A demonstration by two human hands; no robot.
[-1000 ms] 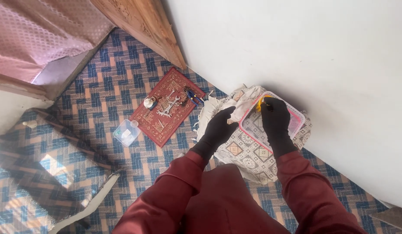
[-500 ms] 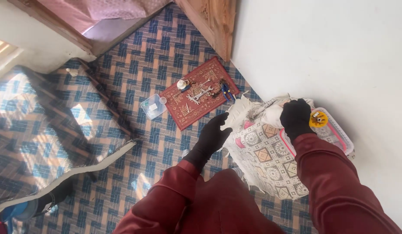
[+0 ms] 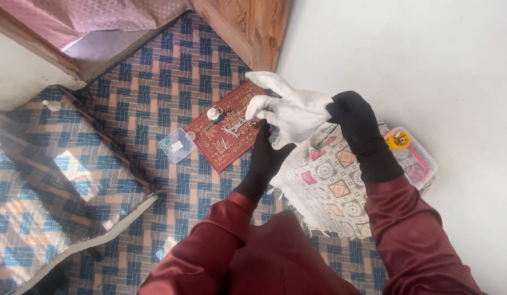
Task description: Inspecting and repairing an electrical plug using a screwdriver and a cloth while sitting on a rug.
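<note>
My right hand (image 3: 356,123), in a black glove, holds up a white cloth glove (image 3: 289,109) by its cuff in front of me. My left hand (image 3: 267,153), also black-gloved, is just below the white glove and touches its lower edge; I cannot tell if it grips it. Both sleeves are dark red. Under my hands lies a patterned cream cloth (image 3: 330,186) draped over something low. A clear plastic box with a pink rim (image 3: 423,158) sits at its right end, with a small yellow object (image 3: 397,140) on it.
A small red mat (image 3: 231,134) with several small tools and a white round object lies on the blue checked carpet. Beside it sits a clear plastic lid or tray (image 3: 177,145). A wooden door frame (image 3: 253,27) stands beyond, a white wall on the right, a mattress edge (image 3: 73,240) at left.
My right hand has lifted the white glove up off the patterned cloth. My left hand rose with it to the glove's lower edge. The camera view shifted.
</note>
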